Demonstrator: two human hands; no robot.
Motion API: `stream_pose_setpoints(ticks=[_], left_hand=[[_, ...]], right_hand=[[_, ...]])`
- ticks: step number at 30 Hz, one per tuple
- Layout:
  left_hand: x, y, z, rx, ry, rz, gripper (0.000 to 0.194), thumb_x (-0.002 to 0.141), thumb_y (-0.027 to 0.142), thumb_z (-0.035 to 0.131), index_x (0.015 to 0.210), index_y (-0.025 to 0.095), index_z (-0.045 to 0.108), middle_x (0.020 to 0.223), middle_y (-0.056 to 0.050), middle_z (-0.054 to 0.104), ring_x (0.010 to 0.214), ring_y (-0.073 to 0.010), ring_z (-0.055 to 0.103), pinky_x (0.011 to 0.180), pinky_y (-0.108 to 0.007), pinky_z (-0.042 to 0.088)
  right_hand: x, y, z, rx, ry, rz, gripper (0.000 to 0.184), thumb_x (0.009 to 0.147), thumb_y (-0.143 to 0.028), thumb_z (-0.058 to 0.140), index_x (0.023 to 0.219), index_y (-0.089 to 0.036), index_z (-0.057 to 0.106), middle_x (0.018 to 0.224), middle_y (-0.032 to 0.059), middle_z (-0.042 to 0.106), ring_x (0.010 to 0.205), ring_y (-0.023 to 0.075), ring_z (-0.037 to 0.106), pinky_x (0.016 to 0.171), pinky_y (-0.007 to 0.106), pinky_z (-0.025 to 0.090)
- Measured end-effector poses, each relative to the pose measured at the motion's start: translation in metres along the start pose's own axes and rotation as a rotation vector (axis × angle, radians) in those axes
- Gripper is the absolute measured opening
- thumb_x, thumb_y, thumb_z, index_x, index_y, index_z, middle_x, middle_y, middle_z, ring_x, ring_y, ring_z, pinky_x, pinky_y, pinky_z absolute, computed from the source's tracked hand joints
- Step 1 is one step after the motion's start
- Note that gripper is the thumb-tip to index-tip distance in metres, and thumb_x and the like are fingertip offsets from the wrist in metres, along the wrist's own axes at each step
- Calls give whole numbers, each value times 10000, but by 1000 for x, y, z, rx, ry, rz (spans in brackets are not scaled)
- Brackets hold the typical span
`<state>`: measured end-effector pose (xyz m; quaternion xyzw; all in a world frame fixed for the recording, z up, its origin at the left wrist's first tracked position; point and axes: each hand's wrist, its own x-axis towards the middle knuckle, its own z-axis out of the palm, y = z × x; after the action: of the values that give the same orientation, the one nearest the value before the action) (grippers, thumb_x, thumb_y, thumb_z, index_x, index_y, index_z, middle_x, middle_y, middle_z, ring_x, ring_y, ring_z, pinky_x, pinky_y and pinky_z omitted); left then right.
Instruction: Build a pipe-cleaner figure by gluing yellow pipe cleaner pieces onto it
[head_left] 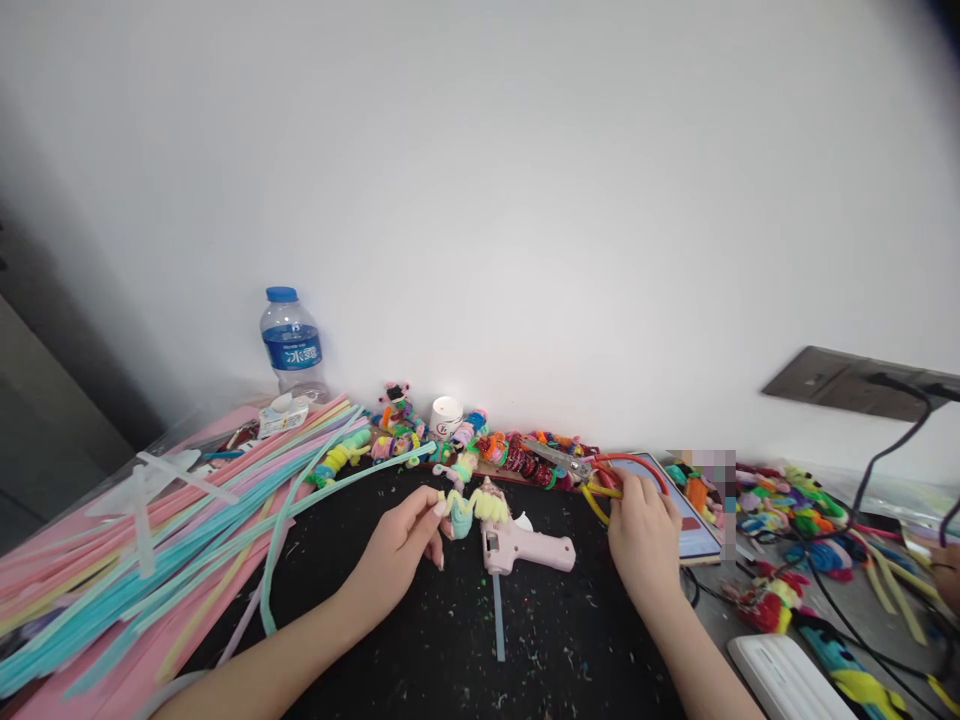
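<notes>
My left hand pinches a small coiled pipe-cleaner piece, pale yellow and mint green, above the black mat. Just right of it lies a pink glue gun with a translucent glue stick poking out of its back end toward me. My right hand is closed around the red and yellow handles of a pair of pliers. Their metal jaws point left, over the row of finished pipe-cleaner figures. My right fingers partly hide the handles.
Long pastel pipe cleaners fan out at left. A water bottle and a paper cup stand near the wall. A tablet, colourful figures, black cables and a white power bank lie at right. Another person's hand shows at the right edge.
</notes>
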<state>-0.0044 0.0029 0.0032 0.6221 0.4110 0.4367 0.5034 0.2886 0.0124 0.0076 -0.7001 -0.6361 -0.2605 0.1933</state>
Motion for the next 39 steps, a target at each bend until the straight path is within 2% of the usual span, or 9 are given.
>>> stream_pose_setpoints(ticks=[4,9,13,16,22,28,32,35,39], left_hand=[[4,-2,-1,-63,88,-42,237,885,381,392,895,172,503,611,23,526,579,-135,548,543,-234,433],[5,-2,1,-334,-58,-207,268,846,427,461,982,199,494,1019,-53,553,829,-183,629,635,-278,514],[4,-6,2,-456,-101,-309,251,830,424,508,939,201,474,1077,-42,531,947,-211,629,790,-322,506],[6,-7,0,-469,-30,-295,246,830,419,509,933,204,447,1042,-31,531,957,-223,635,812,-318,501],[11,-2,-11,-290,327,-130,262,839,458,448,911,207,421,938,-9,532,874,-225,668,729,-296,533],[12,-5,-15,-247,412,-157,273,836,467,431,949,219,436,1124,-47,504,814,-211,684,705,-314,548],[14,-8,-15,-221,434,-174,285,827,473,439,933,208,437,989,-32,525,748,-195,681,600,-273,533],[15,-10,-16,-144,465,-160,280,831,470,434,908,201,449,822,-2,520,665,-164,641,489,-216,467],[12,-9,-17,10,490,-78,238,872,425,395,850,202,472,617,36,469,568,-130,507,491,-206,393]], right_hand=[[1,-3,-3,34,90,19,303,825,-99,349,1078,-149,508,976,105,580,980,257,509,917,380,281],[4,-5,-9,133,170,112,315,798,-126,356,1076,-164,499,976,117,568,970,275,512,882,404,288],[6,-8,-12,248,239,181,329,773,-156,359,1072,-149,495,981,133,568,970,288,511,856,415,303],[4,-14,-13,311,224,176,326,769,-169,357,1066,-145,489,985,134,570,971,286,510,854,415,305],[-2,-24,-14,442,193,141,343,773,-166,369,1106,-157,453,997,126,556,968,281,510,838,416,322],[-6,-28,-11,524,165,141,353,787,-181,388,1133,-157,453,1025,134,548,979,287,509,835,445,344],[-8,-30,-8,597,137,170,362,799,-213,410,1150,-133,450,1058,153,537,1006,289,500,839,445,380],[-10,-32,-7,668,108,198,365,807,-245,436,1153,-132,456,1075,156,536,1012,282,506,841,430,407],[-12,-36,-10,772,77,223,357,786,-264,476,1121,-142,476,1080,149,547,1000,271,521,852,429,420]])
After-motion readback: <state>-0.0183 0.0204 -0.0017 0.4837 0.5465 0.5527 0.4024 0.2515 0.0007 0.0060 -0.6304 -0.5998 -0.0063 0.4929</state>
